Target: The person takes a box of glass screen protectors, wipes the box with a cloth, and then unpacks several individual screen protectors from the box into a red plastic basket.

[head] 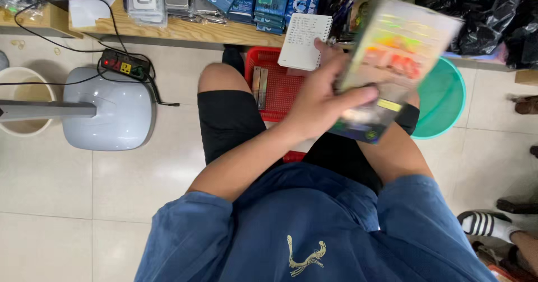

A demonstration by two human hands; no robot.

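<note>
A seated person in a blue shirt and black shorts occupies the frame centre, above a tiled floor (50, 203). A grey fan base (112, 111) stands to the left; a green basin (445, 100) to the right. A red basket (277, 83) sits between the knees. The left hand (322, 105) is closed around a blurred, glossy flat package (392, 52), raised over the lap. A white spiral notepad (304, 41) shows just behind it. The right hand is hidden; its state cannot be determined.
</note>
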